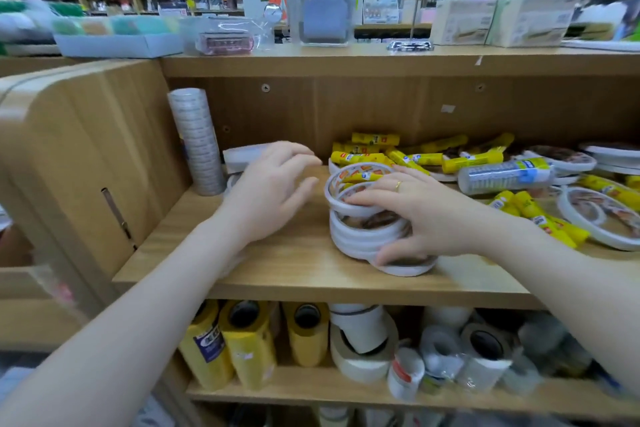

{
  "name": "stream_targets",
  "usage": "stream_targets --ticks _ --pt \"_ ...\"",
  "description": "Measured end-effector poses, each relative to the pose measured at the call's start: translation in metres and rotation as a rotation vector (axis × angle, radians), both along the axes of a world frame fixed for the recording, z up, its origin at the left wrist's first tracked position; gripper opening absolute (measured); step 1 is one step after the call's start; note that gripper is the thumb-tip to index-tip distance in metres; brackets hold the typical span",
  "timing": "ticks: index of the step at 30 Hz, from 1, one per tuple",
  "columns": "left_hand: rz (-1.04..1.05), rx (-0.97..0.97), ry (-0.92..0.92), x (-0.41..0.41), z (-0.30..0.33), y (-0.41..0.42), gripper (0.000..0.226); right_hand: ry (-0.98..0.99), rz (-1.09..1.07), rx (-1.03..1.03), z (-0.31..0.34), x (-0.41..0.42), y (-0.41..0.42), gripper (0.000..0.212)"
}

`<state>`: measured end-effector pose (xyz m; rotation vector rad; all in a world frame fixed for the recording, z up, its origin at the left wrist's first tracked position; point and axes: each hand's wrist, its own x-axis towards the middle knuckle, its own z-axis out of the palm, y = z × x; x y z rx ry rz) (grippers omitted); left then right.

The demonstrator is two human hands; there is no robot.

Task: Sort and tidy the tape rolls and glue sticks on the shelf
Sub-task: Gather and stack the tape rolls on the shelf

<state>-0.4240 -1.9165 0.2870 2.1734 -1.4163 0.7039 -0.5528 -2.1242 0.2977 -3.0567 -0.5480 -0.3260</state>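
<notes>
A leaning stack of thin white tape rolls (360, 236) stands mid-shelf on the wooden shelf board (277, 263). My right hand (422, 215) wraps around the stack, fingers on top and thumb low at its front. My left hand (273, 187) hovers open just left of the stack, over a few white rolls (242, 154) near the back left. Yellow glue sticks (367, 158) lie jumbled behind and to the right. One glue stick (363, 178) rests inside the top roll.
A tall column of clear tape (199, 146) stands in the back left corner by the side panel (86, 156). A shrink-wrapped tube of tape (505, 175), flat white rolls (599, 215) and more glue sticks fill the right. The lower shelf holds yellow and masking tape rolls (360, 347).
</notes>
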Motion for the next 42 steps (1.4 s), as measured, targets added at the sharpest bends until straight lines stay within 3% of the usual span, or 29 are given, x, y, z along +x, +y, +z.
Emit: stream_targets --ticks 3,9,11,13,15,17,20,23,28,33,37,42 --pt "-0.118 0.046 0.213 -0.036 -0.003 -0.011 0.052 -0.117 0.000 0.126 -0.008 0.007 -0.010 0.068" --pt "0.097 0.162 0.252 -0.065 -0.016 -0.048 0.122 -0.225 0.050 0.472 -0.014 0.011 -0.021 0.055" --pt "0.183 0.224 0.259 -0.071 -0.019 -0.055 0.133 -0.294 0.013 0.532 -0.004 0.002 -0.039 0.035" --pt "0.238 0.293 0.208 -0.077 -0.020 -0.059 0.138 -0.204 -0.036 0.541 0.003 -0.010 -0.063 0.013" --pt "0.268 0.326 0.182 -0.079 -0.020 -0.061 0.132 -0.004 -0.071 0.489 0.005 -0.022 -0.079 0.023" --pt "0.272 0.302 0.169 -0.080 -0.021 -0.061 0.123 0.193 -0.044 0.434 0.003 -0.030 -0.085 0.015" --pt "0.276 0.254 0.159 -0.081 -0.021 -0.055 0.116 0.304 -0.022 0.242 -0.002 -0.031 -0.084 0.044" --pt "0.298 0.153 0.207 -0.074 -0.020 -0.045 0.109 0.253 -0.021 0.130 -0.006 -0.023 -0.076 0.055" --pt "0.216 -0.054 0.373 -0.074 -0.013 -0.035 0.085 0.185 -0.008 0.050 -0.007 -0.004 -0.069 0.041" --pt "0.295 -0.191 0.278 -0.074 -0.010 -0.039 0.060 0.044 0.054 0.243 -0.012 0.010 -0.067 0.018" --pt "0.343 -0.068 0.286 -0.074 -0.011 -0.049 0.067 -0.094 -0.052 0.222 -0.011 0.013 -0.078 0.010" --pt "0.453 0.075 0.225 -0.069 -0.012 -0.059 0.078 -0.162 -0.108 0.219 0.000 0.024 -0.086 0.037"
